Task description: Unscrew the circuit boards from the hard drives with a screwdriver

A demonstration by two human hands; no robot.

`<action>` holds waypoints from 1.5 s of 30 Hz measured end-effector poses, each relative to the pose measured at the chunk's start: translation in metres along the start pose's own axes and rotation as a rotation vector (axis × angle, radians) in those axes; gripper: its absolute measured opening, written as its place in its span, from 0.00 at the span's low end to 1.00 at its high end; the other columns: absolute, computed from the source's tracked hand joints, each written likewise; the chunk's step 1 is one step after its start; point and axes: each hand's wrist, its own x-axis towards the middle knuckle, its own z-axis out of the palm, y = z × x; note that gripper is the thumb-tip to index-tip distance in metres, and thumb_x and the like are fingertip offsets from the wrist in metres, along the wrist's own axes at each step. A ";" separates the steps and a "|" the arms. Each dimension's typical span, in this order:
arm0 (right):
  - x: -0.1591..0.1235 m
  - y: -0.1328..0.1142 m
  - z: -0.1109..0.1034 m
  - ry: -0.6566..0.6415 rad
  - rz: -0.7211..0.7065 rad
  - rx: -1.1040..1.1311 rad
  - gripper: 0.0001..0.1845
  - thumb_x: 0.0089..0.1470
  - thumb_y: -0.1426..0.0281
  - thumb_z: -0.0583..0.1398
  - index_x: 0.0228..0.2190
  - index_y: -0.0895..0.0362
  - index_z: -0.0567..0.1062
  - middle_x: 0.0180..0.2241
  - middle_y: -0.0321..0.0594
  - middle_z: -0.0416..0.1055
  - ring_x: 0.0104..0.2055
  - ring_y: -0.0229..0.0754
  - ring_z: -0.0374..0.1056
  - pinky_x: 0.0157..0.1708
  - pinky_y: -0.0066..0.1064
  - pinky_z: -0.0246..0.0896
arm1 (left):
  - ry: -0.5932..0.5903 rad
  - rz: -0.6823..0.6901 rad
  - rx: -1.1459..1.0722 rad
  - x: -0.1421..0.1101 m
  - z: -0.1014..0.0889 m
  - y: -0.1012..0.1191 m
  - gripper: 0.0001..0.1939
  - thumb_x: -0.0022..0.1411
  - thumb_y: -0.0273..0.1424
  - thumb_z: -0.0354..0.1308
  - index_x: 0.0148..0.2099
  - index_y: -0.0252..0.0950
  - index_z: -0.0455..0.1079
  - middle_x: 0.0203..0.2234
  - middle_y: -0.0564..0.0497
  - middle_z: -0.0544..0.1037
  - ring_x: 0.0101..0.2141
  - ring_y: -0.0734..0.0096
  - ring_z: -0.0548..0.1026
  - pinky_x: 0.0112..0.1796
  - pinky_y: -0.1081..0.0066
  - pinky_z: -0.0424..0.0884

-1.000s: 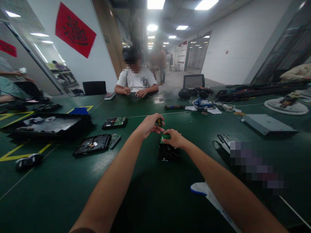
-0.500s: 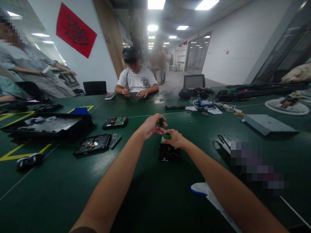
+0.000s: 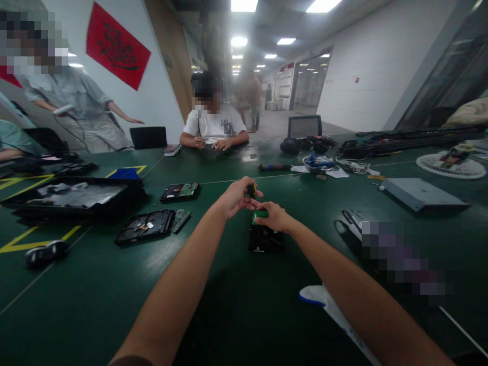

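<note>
Two bare hands work over a black hard drive [image 3: 266,242] on a smooth green table [image 3: 213,305].
Dark brushed characters, unreadable here, mark the red sheet [image 3: 118,47]; the boxy drive lies front and centre, long axis seemingly pointing away, its near-edge white print too small to read; the right hand [image 3: 276,217] has fingers on the green circuit board [image 3: 258,218], grip unclear; the left hand [image 3: 237,198], just beside it, curls around a yellow-and-black handle [image 3: 251,190].
</note>
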 end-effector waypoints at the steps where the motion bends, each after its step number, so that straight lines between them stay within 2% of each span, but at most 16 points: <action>1: 0.000 0.000 0.000 0.001 -0.001 -0.002 0.25 0.55 0.53 0.67 0.52 0.47 0.76 0.55 0.42 0.75 0.58 0.57 0.69 0.51 0.45 0.64 | -0.006 -0.010 -0.028 0.001 -0.001 0.000 0.14 0.66 0.40 0.54 0.42 0.34 0.70 0.39 0.40 0.82 0.25 0.66 0.80 0.23 0.71 0.72; 7: -0.001 0.000 -0.002 -0.020 -0.003 0.009 0.25 0.55 0.52 0.67 0.52 0.47 0.76 0.56 0.43 0.74 0.58 0.56 0.69 0.53 0.46 0.63 | 0.067 0.030 0.064 0.002 -0.008 0.001 0.14 0.65 0.40 0.55 0.41 0.34 0.74 0.35 0.43 0.79 0.25 0.68 0.80 0.23 0.72 0.71; 12: -0.001 -0.001 -0.003 -0.011 0.004 0.016 0.24 0.55 0.53 0.67 0.51 0.46 0.77 0.55 0.41 0.74 0.58 0.55 0.69 0.53 0.45 0.64 | 0.002 0.011 0.048 0.001 -0.004 0.001 0.15 0.65 0.40 0.56 0.45 0.34 0.73 0.37 0.42 0.81 0.25 0.67 0.80 0.23 0.71 0.71; 16: -0.002 -0.002 -0.004 -0.016 -0.002 0.029 0.25 0.55 0.53 0.67 0.52 0.48 0.76 0.56 0.42 0.74 0.58 0.55 0.69 0.53 0.43 0.64 | 0.007 -0.005 -0.031 0.001 -0.004 0.000 0.13 0.66 0.41 0.54 0.41 0.35 0.70 0.39 0.41 0.82 0.27 0.66 0.81 0.25 0.71 0.72; 20: -0.003 -0.003 -0.006 -0.031 0.000 0.027 0.23 0.55 0.53 0.67 0.51 0.47 0.77 0.54 0.42 0.74 0.57 0.54 0.69 0.53 0.43 0.63 | 0.061 0.056 0.082 0.001 -0.006 0.001 0.14 0.65 0.39 0.55 0.41 0.34 0.74 0.36 0.43 0.80 0.25 0.68 0.80 0.23 0.72 0.70; 22: -0.003 -0.003 -0.006 -0.026 -0.003 0.029 0.24 0.55 0.53 0.67 0.51 0.47 0.77 0.54 0.41 0.75 0.57 0.54 0.69 0.52 0.43 0.63 | 0.051 0.068 0.118 0.000 -0.005 0.001 0.15 0.65 0.39 0.55 0.42 0.33 0.75 0.36 0.42 0.79 0.24 0.69 0.79 0.23 0.71 0.69; 26: -0.001 -0.002 -0.004 -0.017 0.001 0.028 0.25 0.54 0.53 0.68 0.51 0.47 0.76 0.55 0.41 0.75 0.57 0.54 0.69 0.52 0.42 0.64 | -0.008 0.007 0.023 0.000 -0.002 0.000 0.15 0.66 0.40 0.54 0.43 0.34 0.72 0.38 0.42 0.81 0.24 0.68 0.79 0.23 0.71 0.70; 29: 0.000 -0.001 -0.002 -0.009 0.009 0.029 0.25 0.54 0.54 0.68 0.51 0.47 0.77 0.55 0.41 0.74 0.58 0.55 0.69 0.53 0.43 0.64 | 0.010 -0.019 -0.031 0.002 -0.004 -0.001 0.14 0.67 0.41 0.54 0.41 0.35 0.70 0.37 0.42 0.81 0.25 0.67 0.80 0.23 0.71 0.71; 35: 0.000 -0.002 -0.003 -0.026 0.001 0.031 0.23 0.54 0.54 0.68 0.50 0.47 0.77 0.53 0.41 0.75 0.56 0.53 0.70 0.52 0.43 0.64 | 0.059 0.053 0.109 0.001 -0.006 0.000 0.15 0.66 0.40 0.55 0.41 0.34 0.74 0.35 0.44 0.78 0.24 0.69 0.79 0.22 0.72 0.70; 42: -0.004 -0.004 -0.007 -0.014 -0.010 0.032 0.24 0.55 0.53 0.67 0.51 0.47 0.76 0.55 0.42 0.75 0.57 0.55 0.69 0.52 0.44 0.64 | 0.056 0.012 0.013 0.000 0.000 0.000 0.13 0.66 0.41 0.56 0.42 0.35 0.68 0.37 0.40 0.81 0.28 0.62 0.82 0.26 0.69 0.74; 45: -0.005 -0.005 -0.007 -0.009 -0.008 0.034 0.24 0.55 0.54 0.67 0.51 0.48 0.77 0.55 0.43 0.74 0.57 0.55 0.69 0.52 0.44 0.64 | 0.062 0.017 0.034 0.000 -0.002 0.001 0.14 0.66 0.41 0.55 0.41 0.35 0.69 0.37 0.40 0.81 0.28 0.62 0.82 0.26 0.69 0.73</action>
